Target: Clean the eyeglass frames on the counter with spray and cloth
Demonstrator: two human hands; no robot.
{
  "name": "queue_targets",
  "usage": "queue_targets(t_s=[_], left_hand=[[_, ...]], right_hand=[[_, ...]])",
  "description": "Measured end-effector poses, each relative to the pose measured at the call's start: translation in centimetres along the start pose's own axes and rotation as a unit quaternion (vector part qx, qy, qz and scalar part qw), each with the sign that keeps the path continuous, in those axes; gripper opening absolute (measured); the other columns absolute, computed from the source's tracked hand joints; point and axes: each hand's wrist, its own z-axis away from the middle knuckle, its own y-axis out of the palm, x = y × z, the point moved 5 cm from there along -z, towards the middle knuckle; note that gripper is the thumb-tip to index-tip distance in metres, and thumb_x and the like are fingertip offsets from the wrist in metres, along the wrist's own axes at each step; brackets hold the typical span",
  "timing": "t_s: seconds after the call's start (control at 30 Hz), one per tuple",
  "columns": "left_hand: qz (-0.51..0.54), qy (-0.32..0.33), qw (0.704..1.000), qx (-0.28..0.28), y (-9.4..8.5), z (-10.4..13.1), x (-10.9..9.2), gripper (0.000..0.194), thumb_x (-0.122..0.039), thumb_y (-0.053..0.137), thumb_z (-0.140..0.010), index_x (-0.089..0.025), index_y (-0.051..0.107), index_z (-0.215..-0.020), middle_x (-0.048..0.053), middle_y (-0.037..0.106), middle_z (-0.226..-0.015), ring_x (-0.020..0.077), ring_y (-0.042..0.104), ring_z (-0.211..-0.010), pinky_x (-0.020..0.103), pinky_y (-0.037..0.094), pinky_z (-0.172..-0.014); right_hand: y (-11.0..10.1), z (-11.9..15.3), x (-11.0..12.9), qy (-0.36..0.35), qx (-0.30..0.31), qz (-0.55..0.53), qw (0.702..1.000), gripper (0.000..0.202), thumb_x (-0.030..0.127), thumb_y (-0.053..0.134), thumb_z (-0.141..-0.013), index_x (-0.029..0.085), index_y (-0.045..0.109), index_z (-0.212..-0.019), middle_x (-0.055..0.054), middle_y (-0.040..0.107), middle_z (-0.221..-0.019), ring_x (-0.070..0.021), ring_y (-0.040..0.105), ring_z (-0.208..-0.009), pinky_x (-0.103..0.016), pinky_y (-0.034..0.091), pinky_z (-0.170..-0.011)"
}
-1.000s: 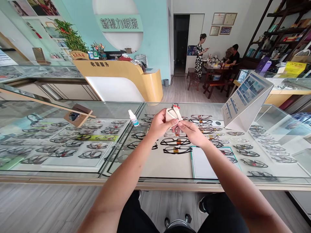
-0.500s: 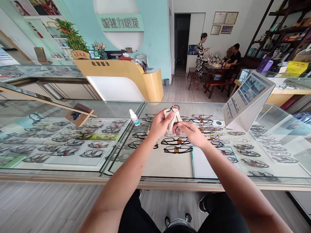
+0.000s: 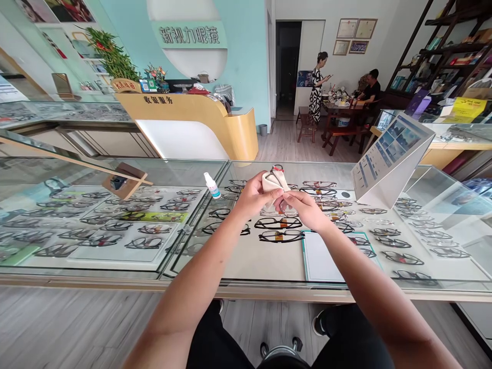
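Lower than half a second ago, the thumb of the bare left hand [image 3: 252,197] is now resting by the fingertips of the bare right hand [image 3: 305,209], and the folded cream cloth [image 3: 269,184] is spreading wider, while the small white plastic spray bottle [image 3: 212,185] is staying put on the clear glass counter [image 3: 265,267]. Just right of the bottle, the left hand is gripping the cloth; farther right, the thin dark-framed glasses with red accents [image 3: 277,167] are sitting partly wrapped in it. Rightmost from the bottle, the right hand is apparently pinching the glasses' near end, the exact hold being hidden. Uneven squeezing could be bending the slender rims, or a slackening pinch dropping the glasses onto the counter.
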Motion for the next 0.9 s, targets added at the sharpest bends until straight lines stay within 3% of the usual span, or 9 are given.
queue_targets(t_s=[0.33, 0.53, 0.67, 0.9], left_hand=[[-0.009, 0.042, 0.997, -0.065, -0.9, -0.2, -0.1, 0.059, -0.077, 0.088, -0.087, -0.019, 0.075, -0.087, 0.001, 0.063, -0.073, 0.0153, 0.054, -0.068, 0.029, 0.044, -0.064], [0.056, -0.015, 0.998, -0.004, -1.0, -0.3, 0.1, 0.061, -0.068, 0.097, -0.081, -0.018, 0.085, -0.113, 0.005, 0.074, -0.091, 0.0200, 0.066, -0.084, 0.031, 0.051, -0.076], [0.045, -0.020, 0.998, 0.044, -0.8, -0.1, -0.1, 0.073, -0.054, 0.101, -0.080, -0.018, 0.080, -0.140, 0.007, 0.079, -0.106, 0.0187, 0.068, -0.087, 0.029, 0.051, -0.076], [0.029, -0.027, 0.998, 0.039, -0.1, 0.0, 0.3, 0.076, -0.048, 0.105, -0.076, -0.018, 0.074, -0.138, 0.001, 0.075, -0.092, 0.0135, 0.065, -0.070, 0.025, 0.044, -0.061]], right_hand=[[0.2, 0.2, -0.2, -0.002, 0.007, 0.024, 1.000, 0.054, 0.067, 0.059, -0.111, 0.022, 0.078, -0.089, -0.005, 0.073, -0.089, -0.0202, 0.061, -0.084, -0.035, 0.051, -0.083], [-0.7, 0.1, 0.6, -0.005, -0.023, 0.004, 1.000, 0.055, 0.070, 0.061, -0.107, 0.022, 0.078, -0.084, -0.006, 0.075, -0.085, -0.0209, 0.061, -0.084, -0.036, 0.052, -0.086], [-0.9, 0.1, 0.9, 0.003, -0.035, -0.004, 0.999, 0.055, 0.069, 0.061, -0.106, 0.023, 0.077, -0.080, -0.006, 0.076, -0.082, -0.0216, 0.062, -0.085, -0.036, 0.052, -0.088], [-0.6, 0.1, 0.4, 0.024, -0.034, -0.007, 0.999, 0.055, 0.067, 0.057, -0.105, 0.023, 0.074, -0.076, -0.007, 0.073, -0.082, -0.0236, 0.063, -0.088, -0.037, 0.053, -0.087]])
